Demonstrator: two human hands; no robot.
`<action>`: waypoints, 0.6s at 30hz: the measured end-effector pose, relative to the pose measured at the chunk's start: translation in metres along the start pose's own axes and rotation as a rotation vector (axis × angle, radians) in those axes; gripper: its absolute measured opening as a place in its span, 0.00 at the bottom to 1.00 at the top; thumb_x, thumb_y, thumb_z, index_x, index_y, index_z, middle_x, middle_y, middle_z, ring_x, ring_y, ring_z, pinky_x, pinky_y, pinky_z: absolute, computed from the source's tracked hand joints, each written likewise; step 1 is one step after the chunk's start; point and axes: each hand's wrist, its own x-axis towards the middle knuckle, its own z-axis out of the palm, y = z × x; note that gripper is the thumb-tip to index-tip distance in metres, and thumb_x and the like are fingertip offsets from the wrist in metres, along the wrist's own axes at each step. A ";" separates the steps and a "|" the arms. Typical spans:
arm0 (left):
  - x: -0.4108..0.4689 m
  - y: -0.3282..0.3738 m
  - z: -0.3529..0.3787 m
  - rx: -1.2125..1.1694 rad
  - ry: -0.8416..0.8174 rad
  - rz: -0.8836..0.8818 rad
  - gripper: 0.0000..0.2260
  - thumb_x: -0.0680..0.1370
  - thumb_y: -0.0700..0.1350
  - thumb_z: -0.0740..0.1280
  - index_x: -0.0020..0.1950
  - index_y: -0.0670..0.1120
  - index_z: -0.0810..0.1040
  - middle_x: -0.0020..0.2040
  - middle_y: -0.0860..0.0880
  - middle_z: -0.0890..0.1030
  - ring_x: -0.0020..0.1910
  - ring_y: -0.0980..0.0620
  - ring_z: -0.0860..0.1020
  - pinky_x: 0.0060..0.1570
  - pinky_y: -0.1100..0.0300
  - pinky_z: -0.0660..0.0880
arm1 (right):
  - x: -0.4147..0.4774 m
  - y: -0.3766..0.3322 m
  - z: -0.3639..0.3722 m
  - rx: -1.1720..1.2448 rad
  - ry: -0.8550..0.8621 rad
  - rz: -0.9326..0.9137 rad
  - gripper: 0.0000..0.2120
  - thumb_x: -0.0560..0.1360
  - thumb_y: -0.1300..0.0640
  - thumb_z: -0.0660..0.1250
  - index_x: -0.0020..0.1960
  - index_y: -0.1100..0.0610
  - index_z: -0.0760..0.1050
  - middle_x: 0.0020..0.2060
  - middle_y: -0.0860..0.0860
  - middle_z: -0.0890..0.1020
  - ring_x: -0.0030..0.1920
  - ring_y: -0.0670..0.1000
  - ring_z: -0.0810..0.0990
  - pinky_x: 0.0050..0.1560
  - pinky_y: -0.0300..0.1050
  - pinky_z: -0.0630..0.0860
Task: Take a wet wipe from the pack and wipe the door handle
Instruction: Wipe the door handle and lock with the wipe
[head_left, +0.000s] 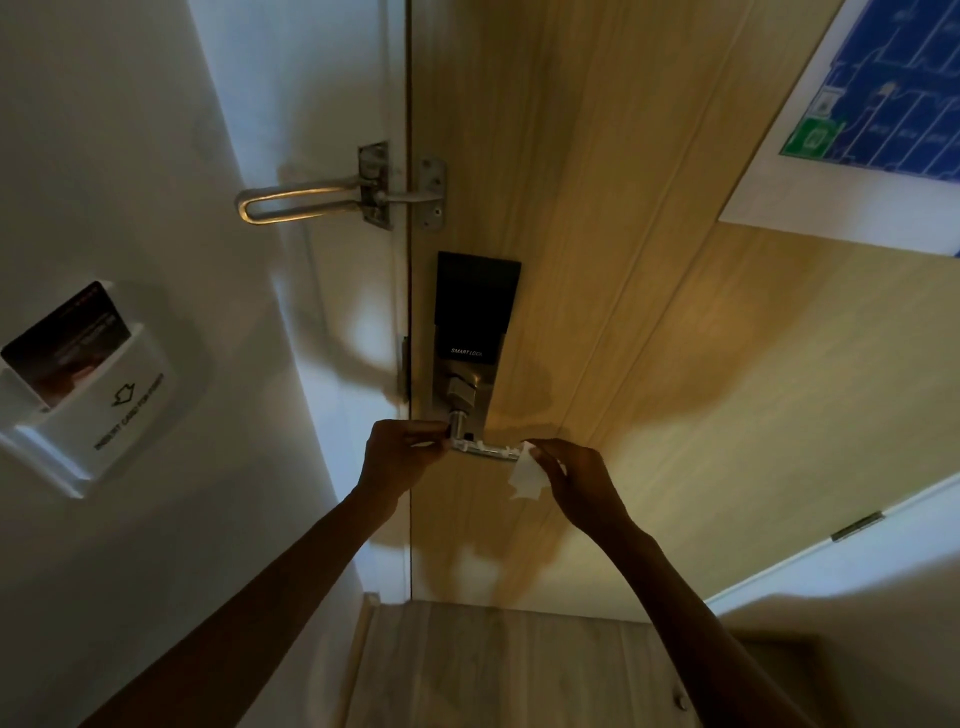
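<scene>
Two hands at door handle (485, 451) | right hand (576, 480) pinches wet wipe (527, 478)

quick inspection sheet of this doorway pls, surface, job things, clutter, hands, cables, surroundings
surface: wooden door, shut against the white wall; shadows fall on it.
job's things: metal door handle under a black smart lock; white wet wipe at the handle's free end; a white bit also shows at the left hand; pack not seen.
clutter: nothing seen.
grippers: left hand at the handle's pivot end, fingers pinched; right hand pinches the wipe.
cables: nothing seen.
surroundings: swing bar guard folded back onto the wall; key card in its wall holder; blue floor plan on the door.
</scene>
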 end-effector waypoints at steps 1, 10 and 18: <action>0.001 0.000 0.000 0.002 -0.004 -0.016 0.10 0.70 0.38 0.75 0.51 0.45 0.85 0.43 0.53 0.84 0.39 0.71 0.80 0.45 0.74 0.72 | -0.001 0.001 -0.001 0.006 0.011 0.001 0.13 0.81 0.55 0.61 0.60 0.59 0.80 0.51 0.55 0.84 0.45 0.48 0.81 0.44 0.34 0.77; -0.005 0.005 0.005 -0.013 0.033 -0.058 0.12 0.71 0.37 0.73 0.52 0.49 0.83 0.38 0.62 0.83 0.39 0.67 0.80 0.38 0.76 0.71 | -0.008 -0.012 0.015 0.041 0.170 0.038 0.12 0.81 0.58 0.61 0.58 0.60 0.81 0.46 0.53 0.85 0.43 0.48 0.83 0.42 0.23 0.70; -0.003 0.009 0.007 0.041 0.043 -0.032 0.12 0.72 0.33 0.71 0.55 0.38 0.82 0.46 0.47 0.83 0.36 0.65 0.78 0.37 0.80 0.69 | 0.000 0.003 0.001 -0.110 -0.066 -0.113 0.12 0.80 0.58 0.62 0.62 0.58 0.77 0.54 0.53 0.83 0.52 0.50 0.81 0.52 0.38 0.73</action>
